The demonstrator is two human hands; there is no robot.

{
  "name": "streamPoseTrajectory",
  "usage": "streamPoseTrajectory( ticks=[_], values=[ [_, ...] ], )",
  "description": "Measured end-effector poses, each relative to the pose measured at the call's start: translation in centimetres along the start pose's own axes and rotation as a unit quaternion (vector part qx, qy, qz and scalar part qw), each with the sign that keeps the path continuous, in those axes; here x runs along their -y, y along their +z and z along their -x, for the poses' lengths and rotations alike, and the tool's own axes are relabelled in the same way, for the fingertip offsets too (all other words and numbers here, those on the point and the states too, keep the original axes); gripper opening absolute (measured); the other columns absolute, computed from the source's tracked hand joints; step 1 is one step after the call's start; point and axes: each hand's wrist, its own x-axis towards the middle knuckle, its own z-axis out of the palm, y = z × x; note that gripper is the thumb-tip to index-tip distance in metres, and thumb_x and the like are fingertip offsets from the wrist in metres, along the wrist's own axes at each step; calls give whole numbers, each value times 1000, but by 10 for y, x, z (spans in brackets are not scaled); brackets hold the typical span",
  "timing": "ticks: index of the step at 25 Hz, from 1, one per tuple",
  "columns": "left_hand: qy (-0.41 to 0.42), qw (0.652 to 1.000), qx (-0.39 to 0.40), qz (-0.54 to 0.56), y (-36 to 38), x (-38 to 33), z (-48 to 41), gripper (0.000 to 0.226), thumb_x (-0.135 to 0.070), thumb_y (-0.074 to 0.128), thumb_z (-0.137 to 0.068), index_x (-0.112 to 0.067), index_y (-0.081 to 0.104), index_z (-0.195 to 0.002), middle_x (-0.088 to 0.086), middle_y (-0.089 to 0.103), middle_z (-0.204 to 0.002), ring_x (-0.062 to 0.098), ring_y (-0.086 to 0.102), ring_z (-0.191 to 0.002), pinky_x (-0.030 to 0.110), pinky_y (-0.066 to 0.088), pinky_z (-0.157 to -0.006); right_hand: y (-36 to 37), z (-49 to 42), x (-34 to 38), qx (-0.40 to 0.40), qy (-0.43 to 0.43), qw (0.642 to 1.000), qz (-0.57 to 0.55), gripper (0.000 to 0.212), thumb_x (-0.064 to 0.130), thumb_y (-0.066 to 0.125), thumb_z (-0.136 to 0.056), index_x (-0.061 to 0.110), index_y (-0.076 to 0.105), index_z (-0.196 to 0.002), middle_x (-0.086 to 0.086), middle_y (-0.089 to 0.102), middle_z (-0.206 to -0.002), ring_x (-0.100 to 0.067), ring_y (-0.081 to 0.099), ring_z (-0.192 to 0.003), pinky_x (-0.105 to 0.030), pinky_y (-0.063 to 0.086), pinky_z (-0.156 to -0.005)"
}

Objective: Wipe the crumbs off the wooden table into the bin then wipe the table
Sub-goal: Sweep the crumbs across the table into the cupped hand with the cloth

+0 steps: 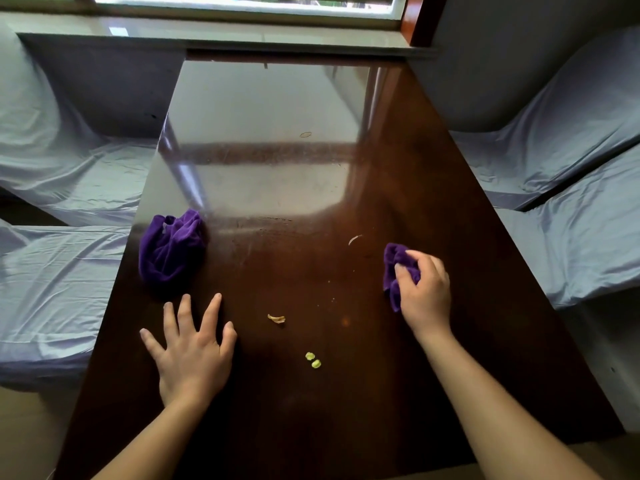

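Observation:
The dark wooden table (311,188) fills the middle of the view. My right hand (424,289) is shut on a small purple cloth (394,263) that rests on the table's right side. My left hand (190,351) lies flat on the table with its fingers spread and holds nothing. Just beyond its fingertips sits a second, crumpled purple cloth (171,249). Between my hands lie crumbs: a tan flake (276,319), two yellow-green bits (312,359) and a thin pale sliver (354,239). No bin is in view.
Seats covered in pale blue sheets stand on the left (62,181) and on the right (568,174) of the table. A window sill (221,32) runs along the table's far end. A small ring mark (305,134) shows on the glossy far half.

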Motion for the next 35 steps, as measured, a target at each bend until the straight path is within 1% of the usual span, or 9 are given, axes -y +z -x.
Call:
streamPoseTrajectory(
  ticks=[5, 10, 13, 15, 17, 20, 23, 30, 35],
  values=[
    [-1, 1000, -3, -9, -2, -1, 0, 57, -52, 42, -90, -43, 31, -144, 12, 27, -157, 31, 10, -148, 67, 7, -112, 31, -24, -6, 103, -51, 987, 111, 27, 22, 65, -89, 15, 67, -114, -9, 63, -128, -35, 55, -112, -35, 36, -94],
    [-4, 1000, -3, -7, -4, -3, 1, 58, -49, 50, -90, -42, 32, -145, 12, 26, -157, 31, 9, -148, 67, 7, -112, 45, 13, 24, 201, -175, 963, 34, 24, 23, 68, -85, 20, 69, -110, 0, 69, -119, -27, 59, -101, -35, 43, -88],
    [-4, 1000, -2, -8, -4, -2, 1, 57, -51, 46, -91, -42, 32, -145, 12, 26, -157, 31, 9, -148, 67, 7, -113, 40, 27, 31, 206, -113, 969, -77, 21, 24, 67, -87, 27, 67, -108, 7, 70, -109, -19, 59, -97, -30, 46, -84],
    [1, 1000, -5, -7, -4, -2, 1, 57, -52, 43, -90, -42, 32, -145, 12, 27, -157, 31, 10, -148, 67, 7, -112, 23, 25, 23, 150, -22, 968, -201, 19, 23, 68, -86, 30, 68, -104, 11, 72, -100, -13, 65, -93, -30, 51, -84],
    [-1, 1000, -3, -8, -5, -3, 1, 57, -51, 45, -90, -42, 32, -145, 12, 27, -157, 31, 10, -148, 67, 7, -112, 2, 17, 5, 103, 36, 964, -242, 19, 30, 68, -84, 36, 67, -102, 15, 72, -97, -7, 67, -91, -31, 53, -84],
    [-3, 1000, 0, -11, -5, -3, 1, 57, -52, 44, -90, -41, 33, -145, 12, 26, -157, 31, 10, -148, 68, 7, -113, -4, 5, -15, 118, 38, 992, -28, 29, 36, 70, -84, 34, 67, -113, 6, 68, -114, -20, 63, -105, -36, 49, -91],
    [0, 1000, -3, -6, -5, -3, 2, 57, -53, 38, -89, -41, 32, -144, 12, 26, -157, 32, 9, -148, 68, 6, -113, 25, 25, -2, 114, -34, 983, 141, 42, 28, 74, -81, 20, 67, -122, -13, 64, -120, -37, 58, -101, -39, 45, -91],
    [1, 1000, 3, -12, -6, -2, 1, 58, -54, 40, -90, -42, 30, -145, 12, 25, -158, 31, 8, -148, 68, 7, -113, 72, 82, 75, 222, -151, 963, 25, 39, 13, 68, -71, 24, 70, -109, -1, 69, -107, -26, 60, -91, -32, 49, -83],
    [6, 1000, -10, -7, -5, -2, 1, 61, -57, 32, -85, -40, 35, -143, 14, 30, -155, 33, 13, -147, 69, 8, -112, 58, 54, 80, 181, -139, 974, -9, 38, 17, 65, -70, 30, 70, -105, 5, 72, -103, -20, 62, -90, -27, 47, -77]
  ],
)
